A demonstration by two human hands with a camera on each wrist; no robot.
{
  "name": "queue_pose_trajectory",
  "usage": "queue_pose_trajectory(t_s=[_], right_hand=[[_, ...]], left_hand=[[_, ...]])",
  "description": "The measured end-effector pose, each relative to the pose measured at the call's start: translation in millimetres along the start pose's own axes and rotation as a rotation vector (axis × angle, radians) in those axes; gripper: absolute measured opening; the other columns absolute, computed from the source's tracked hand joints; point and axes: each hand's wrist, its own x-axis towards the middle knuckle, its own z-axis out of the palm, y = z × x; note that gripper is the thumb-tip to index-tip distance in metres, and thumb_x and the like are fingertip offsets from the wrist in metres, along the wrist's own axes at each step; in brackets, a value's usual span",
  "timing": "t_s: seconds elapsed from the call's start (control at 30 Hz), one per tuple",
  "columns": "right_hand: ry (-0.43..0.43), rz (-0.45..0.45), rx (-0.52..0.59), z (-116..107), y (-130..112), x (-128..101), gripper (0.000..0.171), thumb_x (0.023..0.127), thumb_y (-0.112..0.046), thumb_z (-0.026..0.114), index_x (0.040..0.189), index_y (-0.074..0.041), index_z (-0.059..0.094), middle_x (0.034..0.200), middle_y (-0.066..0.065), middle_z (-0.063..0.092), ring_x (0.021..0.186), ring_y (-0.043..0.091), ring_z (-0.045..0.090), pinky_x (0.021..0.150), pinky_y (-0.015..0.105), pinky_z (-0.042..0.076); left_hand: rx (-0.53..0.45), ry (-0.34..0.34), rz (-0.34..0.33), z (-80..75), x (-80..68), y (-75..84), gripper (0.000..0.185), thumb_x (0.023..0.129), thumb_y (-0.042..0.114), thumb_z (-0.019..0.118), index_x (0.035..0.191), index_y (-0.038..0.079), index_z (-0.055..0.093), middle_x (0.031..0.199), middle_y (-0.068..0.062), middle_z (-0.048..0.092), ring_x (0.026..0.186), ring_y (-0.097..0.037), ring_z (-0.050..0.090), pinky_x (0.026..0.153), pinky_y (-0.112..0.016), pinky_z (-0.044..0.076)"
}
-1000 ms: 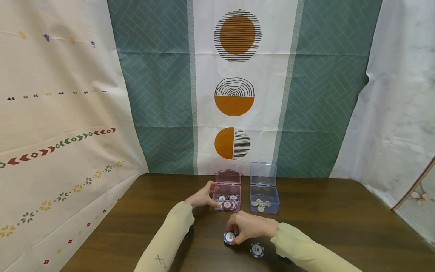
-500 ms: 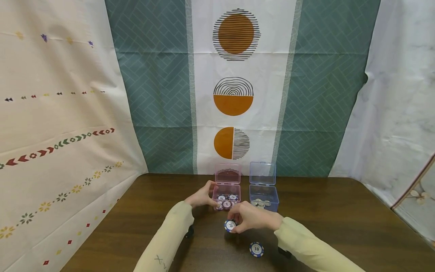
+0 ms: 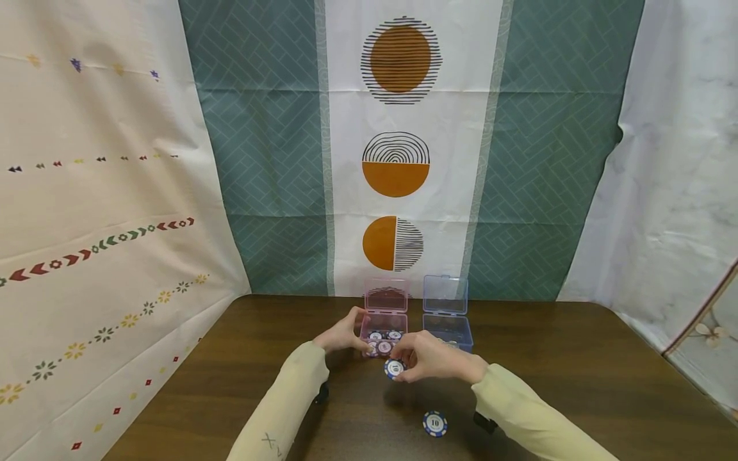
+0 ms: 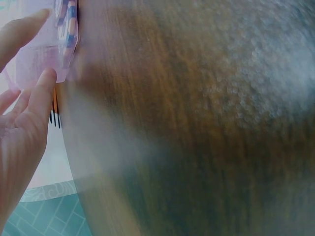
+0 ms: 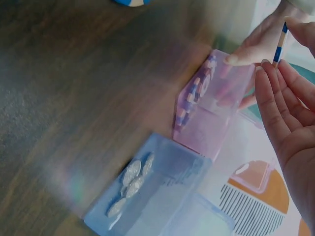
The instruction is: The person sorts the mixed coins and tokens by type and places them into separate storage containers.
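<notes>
R hand (image 3: 429, 358) pinches a blue-and-white poker chip (image 3: 394, 368) by its edge betw thumb and fingertips (image 5: 263, 69), chip stood nearly on edge w/ its face toward the head cam; in the R wrist view the other fingers lie fairly straight beside it. Chip hangs off the table (image 3: 576, 384), just in front of the pink box (image 3: 385, 339), prob. so it can go in over the near wall. L hand (image 3: 343, 333) sits at the box's left side, fingertips (image 4: 48, 76) touching the pink wall, fingers loosely spread, not wrapped round it; looks like steadying so the box won't slide. Pink box is open, lid upright behind, several chips already in it just past the R fingertips. Blue box (image 3: 448, 330), beside the R knuckles, lid also up, holds silvery coins (image 5: 132, 179). A second chip (image 3: 435, 423) lies flat on the table, nearer the R wrist than the fingers.
</notes>
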Motion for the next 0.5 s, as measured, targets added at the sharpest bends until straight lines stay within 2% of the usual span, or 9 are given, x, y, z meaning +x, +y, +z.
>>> queue_pose_trajectory(t_s=[0.13,0.2,0.3,0.5], right_hand=[[0.025,0.002,0.010,-4.6,1.6,-1.4,0.026,0.074,-0.019,0.075,0.094,-0.008,0.064,0.081,-0.005,0.057,0.066,0.012,0.057,0.057,0.018,0.047],[0.036,0.003,0.009,-7.3,2.1,-1.6,0.026,0.074,-0.019,0.075,0.094,-0.008,0.063,0.081,-0.005,0.057,0.066,0.014,0.057,0.057,0.019,0.047],[0.049,-0.001,-0.005,-11.3,2.7,-0.8,0.026,0.074,-0.018,0.075,0.095,-0.007,0.063,0.081,-0.004,0.057,0.066,0.017,0.057,0.058,0.022,0.048],[0.073,-0.004,-0.041,-17.7,5.5,2.2,0.027,0.074,-0.019,0.075,0.095,-0.007,0.063,0.082,-0.004,0.056,0.067,0.013,0.055,0.059,0.022,0.048]], left_hand=[[-0.002,-0.001,-0.002,0.0,-0.2,-0.5,0.075,0.069,-0.001,0.074,0.127,-0.001,0.027,0.131,-0.026,0.035,0.121,-0.040,0.032,0.095,-0.054,0.026],[0.014,0.006,-0.006,0.6,3.3,-7.4,0.075,0.069,0.001,0.075,0.127,0.001,0.027,0.131,-0.024,0.036,0.121,-0.038,0.033,0.095,-0.053,0.026],[0.031,0.014,-0.007,0.7,3.8,-8.4,0.074,0.069,0.001,0.075,0.126,0.001,0.028,0.130,-0.022,0.038,0.121,-0.036,0.035,0.096,-0.051,0.027],[0.053,0.027,-0.011,1.3,4.1,-8.3,0.073,0.068,0.001,0.076,0.125,0.003,0.030,0.129,-0.021,0.039,0.120,-0.036,0.036,0.096,-0.050,0.028]])
